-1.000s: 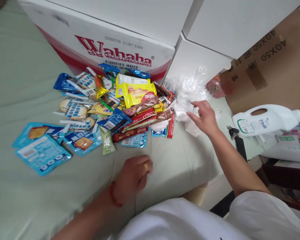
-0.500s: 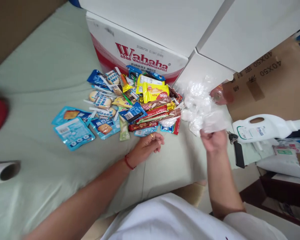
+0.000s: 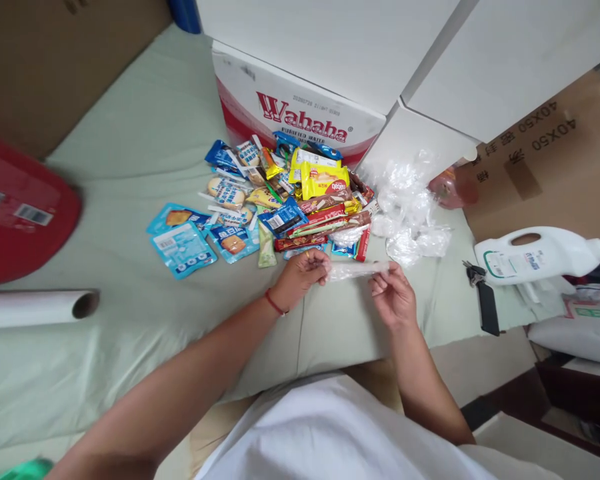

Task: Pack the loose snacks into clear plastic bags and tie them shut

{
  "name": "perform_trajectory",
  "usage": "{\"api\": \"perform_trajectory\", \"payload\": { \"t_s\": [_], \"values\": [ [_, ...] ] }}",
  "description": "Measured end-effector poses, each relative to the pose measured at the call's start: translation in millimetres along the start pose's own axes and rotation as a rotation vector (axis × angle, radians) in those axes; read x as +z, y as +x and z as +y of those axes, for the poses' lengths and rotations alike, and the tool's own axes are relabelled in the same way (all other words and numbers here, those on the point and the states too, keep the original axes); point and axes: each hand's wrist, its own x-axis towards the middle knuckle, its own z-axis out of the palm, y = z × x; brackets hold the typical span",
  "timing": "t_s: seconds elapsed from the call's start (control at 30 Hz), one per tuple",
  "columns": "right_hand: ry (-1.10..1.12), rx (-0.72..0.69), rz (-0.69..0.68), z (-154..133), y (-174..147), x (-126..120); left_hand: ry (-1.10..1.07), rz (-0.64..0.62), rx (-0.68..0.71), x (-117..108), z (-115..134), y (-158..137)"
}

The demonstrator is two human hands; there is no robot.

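A clear plastic bag (image 3: 355, 269) is stretched between my two hands, low over the pale green cloth. My left hand (image 3: 303, 277), with a ring and a red wrist cord, pinches its left end. At the other end, the fingers of my right hand (image 3: 394, 293) are closed on the bag's edge. Just beyond lies a heap of wrapped snacks, among them a yellow wafer packet (image 3: 325, 181), a dark blue packet (image 3: 283, 219) and light blue pouches (image 3: 184, 249). A pile of crumpled clear bags (image 3: 410, 213) lies right of the heap.
Behind the snacks stands a Wahaha carton (image 3: 300, 107) beneath white boxes (image 3: 320, 47). A white jug (image 3: 535, 257) and keys with a black fob (image 3: 487, 307) lie on the right. On the left are a red container (image 3: 25, 213) and a white roll (image 3: 30, 309).
My right hand has come left from the bag pile with a clear bag. My left hand now grips the bag's other end. The view has shifted left.
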Motion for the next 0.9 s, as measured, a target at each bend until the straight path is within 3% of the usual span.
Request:
{"api": "perform_trajectory", "payload": {
  "t_s": [0.17, 0.27, 0.37, 0.5, 0.6, 0.73, 0.83, 0.9],
  "values": [
    [-0.238, -0.111, -0.058, 3.7, -15.3, -25.8, 0.052, 0.082, 0.225, -7.6, 1.9, 2.4],
    [-0.383, -0.068, 0.033, 4.5, -18.3, -35.1, 0.032, 0.034, 0.230, -9.7, 4.0, 1.0],
    [-0.351, 0.030, 0.093, 4.8, -16.5, -32.6, 0.006, -0.075, 0.211, -8.2, 5.2, -2.0],
    [-0.332, 0.220, -0.127, 9.0, -16.5, -20.0, 0.036, -0.216, 0.173, -5.3, 6.5, -5.2],
    [-0.308, 0.370, -0.257, 11.7, -19.2, -15.2, 0.030, -0.241, 0.142, -4.6, 8.0, -5.2],
    [-0.220, 0.363, -0.088, 11.7, -18.3, -14.1, 0.055, -0.109, 0.203, -2.2, 10.5, -7.2],
    [-0.139, 0.248, 0.145, 14.6, -17.2, -8.4, 0.306, 0.061, 0.335, 5.7, 9.9, -16.1],
    [-0.124, 0.212, 0.227, 18.8, -19.7, -0.7, 0.511, 0.038, 0.406, 13.7, 6.7, -24.3]
  ]
}}
